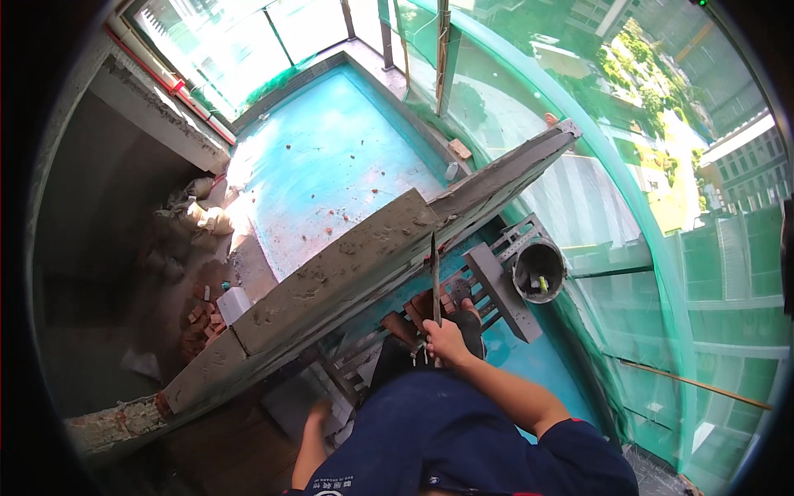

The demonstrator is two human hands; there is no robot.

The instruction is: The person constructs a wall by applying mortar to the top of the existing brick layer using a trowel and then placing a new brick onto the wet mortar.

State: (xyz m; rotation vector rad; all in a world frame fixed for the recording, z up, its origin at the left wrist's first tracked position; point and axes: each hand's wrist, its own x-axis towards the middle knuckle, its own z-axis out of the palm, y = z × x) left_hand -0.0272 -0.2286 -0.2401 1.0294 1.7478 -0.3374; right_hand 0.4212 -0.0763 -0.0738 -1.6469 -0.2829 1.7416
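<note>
My right hand [447,341] is closed around the handle of a long, narrow masonry blade [436,277]. The blade is seen edge-on and points away from me, toward the near side of a grey block wall [343,258]. Lower down on the left, my left hand [317,416] is beside a pale grey block [289,403]. Its fingers are blurred, and I cannot tell whether they touch the block. Red bricks [420,307] sit by my feet, just past my right hand.
A round bucket [539,271] with something inside stands at the right, by another long grey block [500,293] on a slatted platform. Beyond the wall are a turquoise-coated floor [331,140] and a red brick pile [198,322]. Green netting [662,273] hangs along the right.
</note>
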